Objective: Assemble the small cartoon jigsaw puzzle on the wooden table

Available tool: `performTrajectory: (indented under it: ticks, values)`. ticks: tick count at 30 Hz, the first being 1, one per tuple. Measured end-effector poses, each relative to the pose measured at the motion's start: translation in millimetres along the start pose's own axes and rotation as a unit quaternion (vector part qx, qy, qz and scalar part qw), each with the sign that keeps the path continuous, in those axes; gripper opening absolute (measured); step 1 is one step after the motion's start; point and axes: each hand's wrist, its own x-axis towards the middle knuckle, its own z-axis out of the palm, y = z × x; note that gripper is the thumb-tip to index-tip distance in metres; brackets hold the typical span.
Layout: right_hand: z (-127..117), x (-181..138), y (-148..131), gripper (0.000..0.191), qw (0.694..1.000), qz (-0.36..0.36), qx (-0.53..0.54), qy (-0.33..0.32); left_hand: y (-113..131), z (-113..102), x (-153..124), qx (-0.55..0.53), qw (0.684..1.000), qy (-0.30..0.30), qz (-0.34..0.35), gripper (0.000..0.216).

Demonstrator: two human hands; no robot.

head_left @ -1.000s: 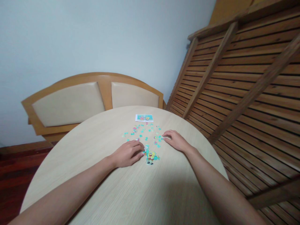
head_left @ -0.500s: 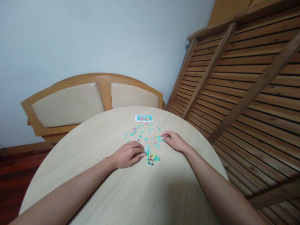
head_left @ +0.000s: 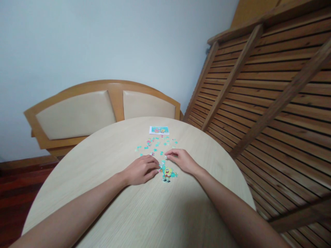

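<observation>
While the left hand (head_left: 141, 169) lay palm down at the frame's centre, gripping nothing, its fingertips pressed on the edge of the joined puzzle section (head_left: 167, 172). The right hand (head_left: 181, 161) pinched what looked like a small piece (head_left: 166, 157) just above that section. Loose pieces (head_left: 155, 146) lay scattered beyond, near the reference card (head_left: 159, 130) on the tabletop (head_left: 103, 193). A hard push could have slid the joined section apart, and a dragging right hand could have scattered loose pieces.
</observation>
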Motion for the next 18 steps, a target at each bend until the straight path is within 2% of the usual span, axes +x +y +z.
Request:
performTrajectory:
  ticks: [9, 18]
  values:
    - [12.3, -1.7, -6.1, 0.015, 0.999, 0.002, -0.038, -0.003, -1.3, 1.4, -0.2, -0.001, 1.000, 0.000, 0.003, 0.025]
    - [16.7, -1.6, -4.2, 0.020, 0.993, -0.044, -0.108, -0.002, 0.0, 0.2, 0.1, 0.001, 1.000, -0.001, 0.001, 0.024]
